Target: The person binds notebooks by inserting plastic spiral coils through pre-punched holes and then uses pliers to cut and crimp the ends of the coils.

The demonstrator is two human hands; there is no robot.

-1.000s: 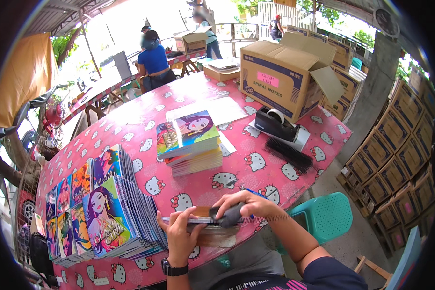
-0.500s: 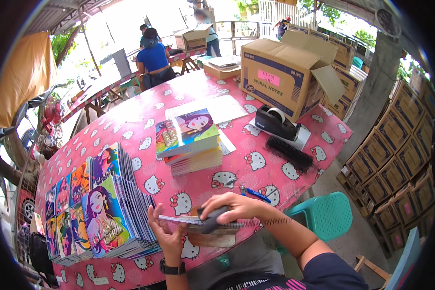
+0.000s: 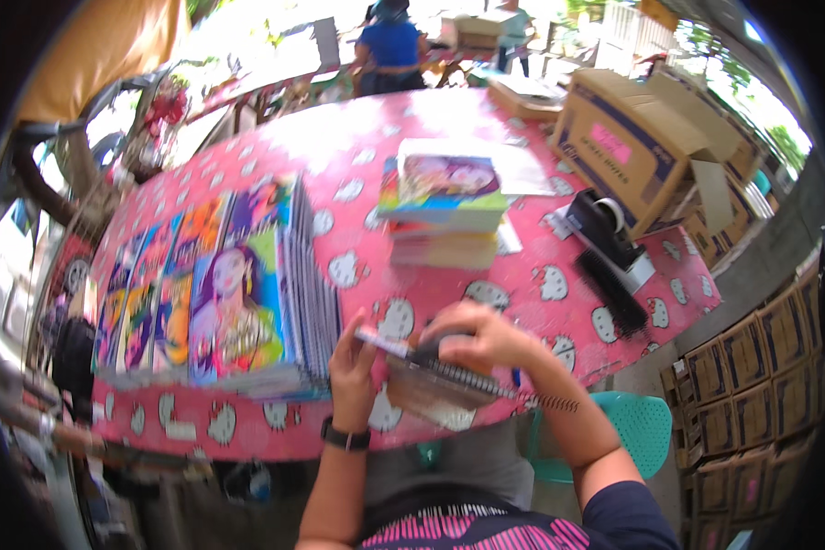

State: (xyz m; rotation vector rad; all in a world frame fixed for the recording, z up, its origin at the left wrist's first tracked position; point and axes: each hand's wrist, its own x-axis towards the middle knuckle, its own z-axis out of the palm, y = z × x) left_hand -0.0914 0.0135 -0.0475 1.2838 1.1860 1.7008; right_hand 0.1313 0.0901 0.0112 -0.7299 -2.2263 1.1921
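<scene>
At lower centre, the left hand [image 3: 352, 371] holds a spiral notebook [image 3: 465, 374]. The right hand [image 3: 478, 334] grips a dark tool [image 3: 427, 351] upon it.

This is an open-sided workshop. Notebook stacks [image 3: 238, 307] sit on a table [image 3: 367, 286], cartons [image 3: 742, 367] beside it, trees [image 3: 784, 147] beyond.

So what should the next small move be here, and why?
Probably to ease the spiral coil further along the edge of the notebook with the right hand: the coil's tail juts past the right end, the right hand has a dark object at that edge, and the left hand is at the other end.
</scene>
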